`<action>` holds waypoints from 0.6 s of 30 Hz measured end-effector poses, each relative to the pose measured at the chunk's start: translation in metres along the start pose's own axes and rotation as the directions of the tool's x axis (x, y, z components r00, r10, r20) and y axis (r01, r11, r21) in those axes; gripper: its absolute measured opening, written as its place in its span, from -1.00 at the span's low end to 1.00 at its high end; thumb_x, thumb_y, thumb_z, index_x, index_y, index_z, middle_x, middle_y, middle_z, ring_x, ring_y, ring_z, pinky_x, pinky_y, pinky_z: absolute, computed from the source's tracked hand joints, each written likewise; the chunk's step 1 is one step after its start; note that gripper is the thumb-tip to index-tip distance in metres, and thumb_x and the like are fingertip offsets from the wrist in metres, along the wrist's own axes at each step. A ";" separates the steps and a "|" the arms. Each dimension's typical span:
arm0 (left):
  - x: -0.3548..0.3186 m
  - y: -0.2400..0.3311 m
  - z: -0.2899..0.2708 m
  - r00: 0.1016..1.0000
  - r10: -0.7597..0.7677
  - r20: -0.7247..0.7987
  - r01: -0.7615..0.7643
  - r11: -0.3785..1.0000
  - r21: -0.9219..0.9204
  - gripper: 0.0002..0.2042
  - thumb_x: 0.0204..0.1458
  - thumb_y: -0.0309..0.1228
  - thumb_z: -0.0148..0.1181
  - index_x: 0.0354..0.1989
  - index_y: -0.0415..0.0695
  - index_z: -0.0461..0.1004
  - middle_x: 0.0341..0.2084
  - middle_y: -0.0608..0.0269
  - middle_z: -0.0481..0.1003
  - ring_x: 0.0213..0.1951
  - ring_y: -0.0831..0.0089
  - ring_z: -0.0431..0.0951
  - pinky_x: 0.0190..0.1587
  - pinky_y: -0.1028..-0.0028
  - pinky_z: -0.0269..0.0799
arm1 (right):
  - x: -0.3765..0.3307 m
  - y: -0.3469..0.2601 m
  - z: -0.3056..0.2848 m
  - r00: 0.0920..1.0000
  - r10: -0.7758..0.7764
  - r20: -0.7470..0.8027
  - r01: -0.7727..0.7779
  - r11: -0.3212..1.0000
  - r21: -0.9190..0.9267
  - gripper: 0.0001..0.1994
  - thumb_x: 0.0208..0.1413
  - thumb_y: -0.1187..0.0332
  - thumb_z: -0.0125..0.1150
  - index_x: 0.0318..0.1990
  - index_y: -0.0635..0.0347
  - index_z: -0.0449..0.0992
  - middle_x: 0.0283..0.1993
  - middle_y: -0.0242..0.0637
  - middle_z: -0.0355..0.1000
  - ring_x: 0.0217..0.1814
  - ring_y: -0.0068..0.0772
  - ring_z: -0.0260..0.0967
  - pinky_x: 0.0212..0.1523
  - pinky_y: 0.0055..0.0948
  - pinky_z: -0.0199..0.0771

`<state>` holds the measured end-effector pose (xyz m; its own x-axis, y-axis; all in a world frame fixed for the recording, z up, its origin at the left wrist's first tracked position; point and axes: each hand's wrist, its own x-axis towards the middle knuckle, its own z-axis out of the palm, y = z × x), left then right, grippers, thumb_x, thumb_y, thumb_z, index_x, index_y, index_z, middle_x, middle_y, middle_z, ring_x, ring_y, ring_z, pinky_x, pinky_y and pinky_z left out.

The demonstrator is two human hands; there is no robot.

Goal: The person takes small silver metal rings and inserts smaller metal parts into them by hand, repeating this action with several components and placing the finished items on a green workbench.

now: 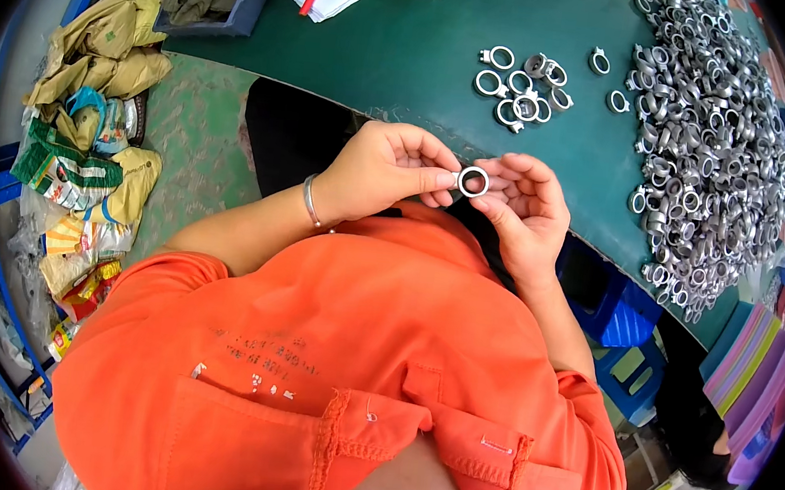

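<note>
Item held: one metal ring fitting (473,181), silver, short and tubular, pinched between both hands just off the near edge of the bench (409,50).
Orientation: bore faces up toward the camera; its short axis runs roughly along the line of sight.
Left hand (385,170): fingers closed on the ring's left side, thumb and fingertips gripping; bracelet (310,202) on the wrist.
Right hand (526,210): fingers curled, tips touching the ring's right and lower side; both hands equally near, the ring lying between them.
Small group (521,86): about eight like fittings, loose on the green bench, beyond the hands.
Singles: two fittings apart, between group and heap.
Heap (710,142): far too many fittings to count, to the right.
Left floor: crumpled bags (95,126), several.
</note>
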<state>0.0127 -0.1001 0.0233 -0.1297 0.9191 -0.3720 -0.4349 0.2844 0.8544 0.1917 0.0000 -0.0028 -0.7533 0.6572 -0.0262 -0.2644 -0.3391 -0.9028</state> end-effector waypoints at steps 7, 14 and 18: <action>0.003 -0.004 -0.004 0.998 -0.051 0.040 0.055 0.995 -0.083 -0.86 0.09 -0.54 0.15 -0.22 -0.36 0.47 -0.38 0.04 0.55 -0.40 0.42 0.59 -0.30 0.51 0.56 | 0.000 -0.001 0.001 0.998 -0.056 -0.002 0.056 0.998 -0.006 -0.53 -0.05 0.72 0.23 0.05 0.37 0.25 -0.06 0.00 0.41 -0.10 -0.32 0.46 -0.09 -0.42 0.55; 0.004 -0.010 -0.002 0.997 -0.065 0.046 0.071 0.989 -0.129 -0.86 0.08 -0.56 0.15 -0.21 -0.35 0.46 -0.38 0.08 0.55 -0.41 0.44 0.58 -0.29 0.50 0.56 | -0.003 0.000 0.001 0.996 -0.090 -0.003 0.090 0.995 -0.043 -0.56 -0.05 0.70 0.26 0.02 0.39 0.28 -0.06 -0.03 0.41 -0.12 -0.38 0.45 -0.11 -0.47 0.53; 0.004 -0.009 -0.001 0.996 -0.067 0.056 0.073 0.989 -0.130 -0.83 0.03 -0.58 0.21 -0.21 -0.29 0.41 -0.38 0.17 0.54 -0.42 0.51 0.56 -0.32 0.56 0.53 | -0.004 -0.002 0.000 0.996 -0.059 0.062 0.071 0.975 -0.213 -0.66 -0.05 0.69 0.26 -0.08 0.40 0.38 -0.05 -0.12 0.41 -0.10 -0.46 0.40 -0.12 -0.49 0.51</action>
<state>0.0151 -0.0990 0.0136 -0.0501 0.9121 -0.4070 -0.5555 0.3132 0.7703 0.1952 -0.0027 -0.0011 -0.7725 0.6328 0.0537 -0.1828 -0.1406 -0.9730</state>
